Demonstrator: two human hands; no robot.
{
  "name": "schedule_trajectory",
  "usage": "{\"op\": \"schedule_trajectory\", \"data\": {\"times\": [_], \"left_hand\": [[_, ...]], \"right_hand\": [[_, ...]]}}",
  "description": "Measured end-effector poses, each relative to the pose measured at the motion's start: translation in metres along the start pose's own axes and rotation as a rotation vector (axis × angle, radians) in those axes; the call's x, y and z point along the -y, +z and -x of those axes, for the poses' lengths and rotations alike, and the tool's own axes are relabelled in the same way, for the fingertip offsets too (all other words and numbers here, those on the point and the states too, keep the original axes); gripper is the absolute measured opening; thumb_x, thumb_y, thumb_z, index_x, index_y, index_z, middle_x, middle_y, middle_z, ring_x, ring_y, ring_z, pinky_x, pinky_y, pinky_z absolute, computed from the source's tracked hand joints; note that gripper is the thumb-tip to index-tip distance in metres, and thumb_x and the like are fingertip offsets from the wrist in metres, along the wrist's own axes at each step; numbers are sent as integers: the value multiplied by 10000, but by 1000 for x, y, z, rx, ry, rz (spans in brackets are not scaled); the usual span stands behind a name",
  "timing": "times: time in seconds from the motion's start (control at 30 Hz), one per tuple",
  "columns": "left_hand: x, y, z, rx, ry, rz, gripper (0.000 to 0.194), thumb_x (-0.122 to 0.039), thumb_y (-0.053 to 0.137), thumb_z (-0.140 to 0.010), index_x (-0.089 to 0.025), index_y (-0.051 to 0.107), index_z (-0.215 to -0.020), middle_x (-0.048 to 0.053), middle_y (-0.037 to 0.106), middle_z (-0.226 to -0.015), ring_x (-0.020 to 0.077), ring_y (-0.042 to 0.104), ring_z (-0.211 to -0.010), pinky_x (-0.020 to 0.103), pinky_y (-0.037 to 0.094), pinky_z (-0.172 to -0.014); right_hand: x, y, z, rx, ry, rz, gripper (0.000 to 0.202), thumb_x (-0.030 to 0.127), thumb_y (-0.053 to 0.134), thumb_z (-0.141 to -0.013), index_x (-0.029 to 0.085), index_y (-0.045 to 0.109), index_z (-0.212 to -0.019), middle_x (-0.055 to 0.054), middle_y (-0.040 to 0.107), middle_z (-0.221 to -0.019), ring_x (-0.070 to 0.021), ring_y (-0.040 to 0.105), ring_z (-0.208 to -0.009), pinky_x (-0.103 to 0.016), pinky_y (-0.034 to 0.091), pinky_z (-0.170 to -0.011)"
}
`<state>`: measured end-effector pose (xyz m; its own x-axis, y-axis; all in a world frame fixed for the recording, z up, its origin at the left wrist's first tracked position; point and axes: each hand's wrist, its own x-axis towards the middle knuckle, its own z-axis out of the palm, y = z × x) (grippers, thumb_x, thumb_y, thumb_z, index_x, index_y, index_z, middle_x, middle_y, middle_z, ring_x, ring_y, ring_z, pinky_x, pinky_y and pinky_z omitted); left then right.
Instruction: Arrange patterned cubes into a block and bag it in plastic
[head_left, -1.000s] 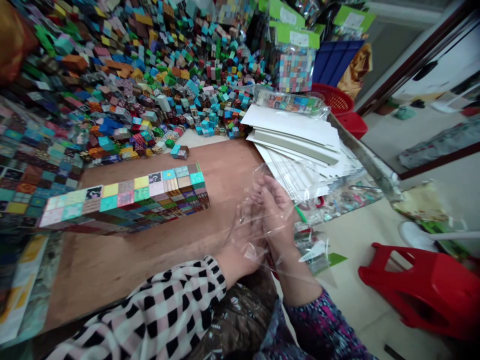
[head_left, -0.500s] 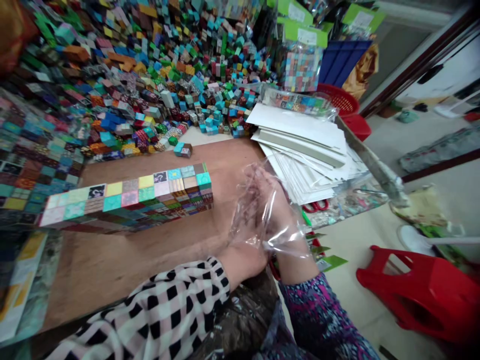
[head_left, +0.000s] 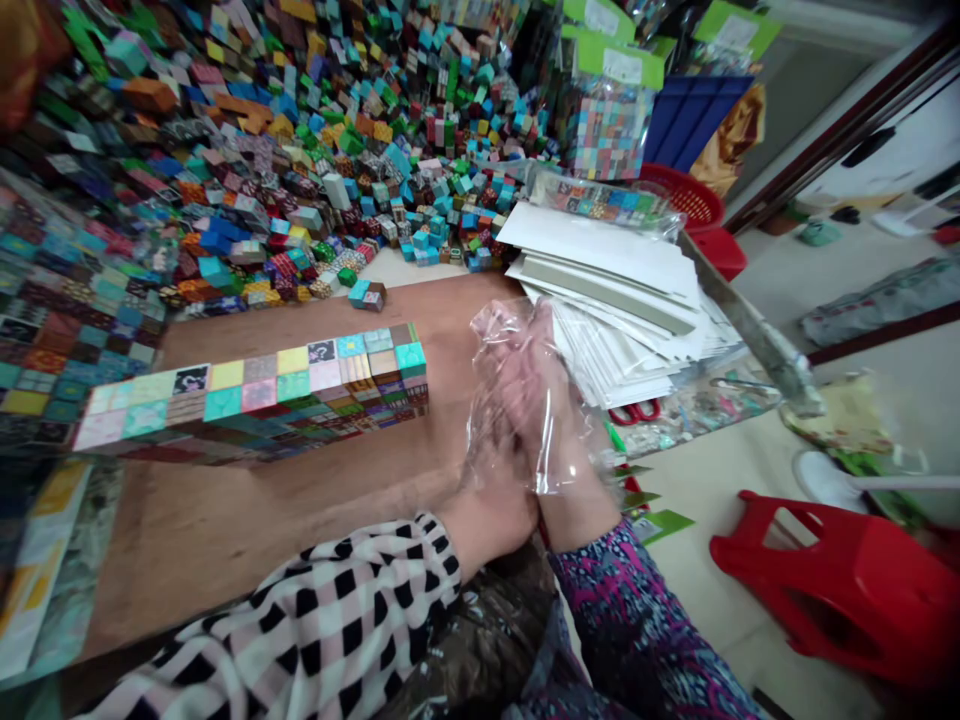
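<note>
Both hands are inside a clear plastic bag (head_left: 551, 455) right of the board's middle. My left hand (head_left: 499, 390) has its fingers spread against the film, palm turned up. Beside it, touching, my right hand (head_left: 544, 375) also has its fingers apart under the plastic. Neither holds anything besides the bag around them. To their left, a long block of stacked patterned cubes (head_left: 259, 395) stands on the brown board (head_left: 322, 500). A small loose piece (head_left: 367, 294) lies behind the block.
A heap of loose cubes (head_left: 315, 130) fills the back. White cards (head_left: 607, 260) are piled at the right, with red scissors (head_left: 636, 411) beside them. More stacked cubes (head_left: 75, 330) stand at the left. A red stool (head_left: 840, 580) is on the floor.
My hands have shifted slightly up inside the bag, and their fingers have opened out from being closer together. The bag is stretched wider around them.
</note>
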<state>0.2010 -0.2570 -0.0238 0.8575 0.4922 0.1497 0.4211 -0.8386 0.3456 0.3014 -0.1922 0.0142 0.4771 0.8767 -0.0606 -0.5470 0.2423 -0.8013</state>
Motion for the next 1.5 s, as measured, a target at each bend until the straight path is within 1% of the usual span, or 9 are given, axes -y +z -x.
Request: {"op": "schedule_trajectory", "data": {"times": [0.13, 0.23, 0.5, 0.67, 0.8, 0.93, 1.07, 1.23, 1.5], "left_hand": [[-1, -8, -3, 46, 35, -66, 460, -274, 463, -937, -223, 544, -1387, 76, 412, -1540, 410, 233, -1452, 649, 148, -1174], [0, -4, -4, 52, 28, -71, 477, -323, 481, -941, -268, 517, -1413, 51, 402, -1548, 410, 159, -1473, 640, 120, -1184], [6, 14, 0, -2, 139, -119, 491, -399, 449, -969, -313, 449, -1452, 60, 270, -1605, 412, 87, -1482, 688, 83, -1155], [6, 14, -1, -43, 151, -153, 433, -402, 478, -960, -358, 524, -1387, 24, 341, -1573, 405, 128, -1472, 677, 71, -1156], [8, 17, -1, -90, 184, -162, 398, -440, 481, -953, -377, 567, -1336, 10, 400, -1536, 408, 163, -1460, 691, 104, -1143], [8, 13, 1, -56, 185, -189, 405, -427, 487, -948, -336, 578, -1333, 47, 461, -1489, 423, 196, -1449, 680, 173, -1134], [3, 5, 3, 14, 156, -193, 452, -416, 464, -964, -324, 512, -1404, 52, 448, -1506, 431, 234, -1436, 672, 216, -1127], [0, 5, 4, 109, 110, -186, 497, -444, 498, -955, -375, 446, -1444, 37, 371, -1562, 412, 212, -1450, 689, 175, -1132], [3, 6, 11, 102, 130, -137, 442, -387, 522, -948, -390, 509, -1390, 27, 426, -1526, 399, 219, -1452, 705, 156, -1135]], "right_hand": [[17, 4, -1, 42, 1, -207, 159, 300, 493, -935, 262, 603, -1042, -3, 736, -991, -143, 685, -1006, -403, 445, -1070], [28, 2, 1, 27, -2, -267, 150, 239, 470, -927, 224, 618, -937, -15, 746, -912, -144, 702, -966, -403, 434, -1082], [45, -11, 19, 110, -50, -358, 217, 170, 518, -829, 183, 682, -971, -69, 745, -1032, -204, 632, -1160, -454, 406, -1113], [46, -11, 27, 104, -85, -408, 323, 171, 478, -834, 209, 672, -1090, -61, 735, -1077, -193, 585, -1231, -476, 378, -1129], [45, -10, 35, 150, -104, -367, 293, 191, 522, -852, 228, 657, -1109, -39, 725, -1111, -183, 611, -1189, -456, 348, -1148], [44, -11, 46, 154, -115, -327, 310, 234, 590, -825, 258, 638, -1130, -26, 714, -1129, -197, 622, -1168, -468, 334, -1148], [48, -10, 55, 94, -37, -300, 318, 280, 574, -822, 277, 624, -1136, -16, 725, -1055, -178, 653, -1080, -452, 376, -1109], [53, -6, 66, 40, 7, -289, 310, 290, 556, -816, 273, 646, -1112, -13, 719, -992, -164, 667, -978, -398, 430, -1059], [57, 1, 76, 15, -82, -202, 312, 309, 607, -808, 263, 618, -1116, -21, 711, -988, -171, 667, -963, -420, 439, -1040]]}}
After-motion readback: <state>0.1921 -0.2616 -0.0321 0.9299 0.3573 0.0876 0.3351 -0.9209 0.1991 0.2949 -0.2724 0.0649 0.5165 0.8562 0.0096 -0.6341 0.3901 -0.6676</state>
